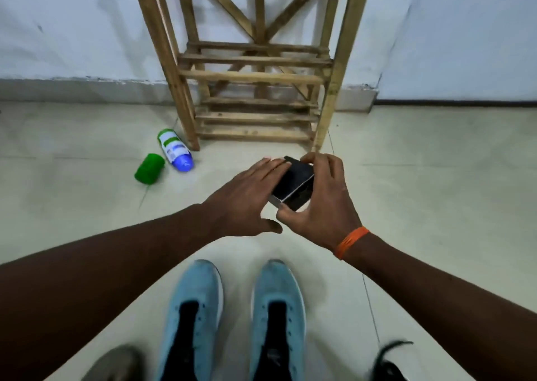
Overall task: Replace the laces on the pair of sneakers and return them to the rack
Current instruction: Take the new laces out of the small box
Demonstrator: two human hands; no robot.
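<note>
Held over pale tiled floor: small black rectangular box.
Grip: right hand clasps it, left hand lies flat-fingered on top — pale-blue mesh sneakers below, untouched.

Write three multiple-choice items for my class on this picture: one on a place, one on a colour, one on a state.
1. Where does the spray bottle lie relative to the wooden rack?
A. On its lowest shelf
B. On the floor beside its front left leg
C. On top of it

2. What colour are the sneakers' uppers?
A. Light blue
B. Red
C. Yellow

3. How is the black box held?
A. It lies untouched
B. One hand alone carries it
C. The right hand has it in its grip; the left hand's straight fingers rest on top

Key:
1 B, the bottle lies on the floor at the rack's leg.
2 A, both uppers show light blue.
3 C, the right thumb and fingers curl round the box while the left fingers lie flat on it.
</note>
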